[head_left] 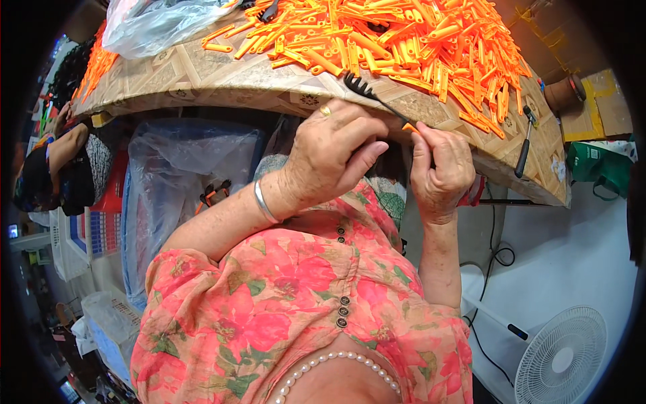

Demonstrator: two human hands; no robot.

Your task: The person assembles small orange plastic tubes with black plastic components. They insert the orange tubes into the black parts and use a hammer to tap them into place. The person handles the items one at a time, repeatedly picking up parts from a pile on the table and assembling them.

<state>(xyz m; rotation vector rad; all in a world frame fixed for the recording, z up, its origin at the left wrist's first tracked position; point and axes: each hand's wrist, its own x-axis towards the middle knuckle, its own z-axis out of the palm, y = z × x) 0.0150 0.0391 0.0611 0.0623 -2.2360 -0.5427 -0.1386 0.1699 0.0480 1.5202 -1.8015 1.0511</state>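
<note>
Between finger and thumb, my right hand (441, 165) pinches the small orange end of a black claw-headed tool (383, 103), which looks like a little hand rake. Its thin black stem slants up and left over the table edge, with the curved tines at the far end. My left hand (340, 145) is close by on the left, its fingers curled in and its thumb lying apart from them. What those curled fingers hold, if anything, is hidden. Beyond both hands spreads a heap of orange plastic handles (404, 47) on the table.
The patterned table (202, 77) has a curved near edge. A hammer (525, 145) lies at its right end. Clear plastic bags (158, 27) sit at the back left. Below left stands a blue bin lined with plastic (182, 151). A white fan (562, 357) is at lower right. Another person's arm (67, 148) shows far left.
</note>
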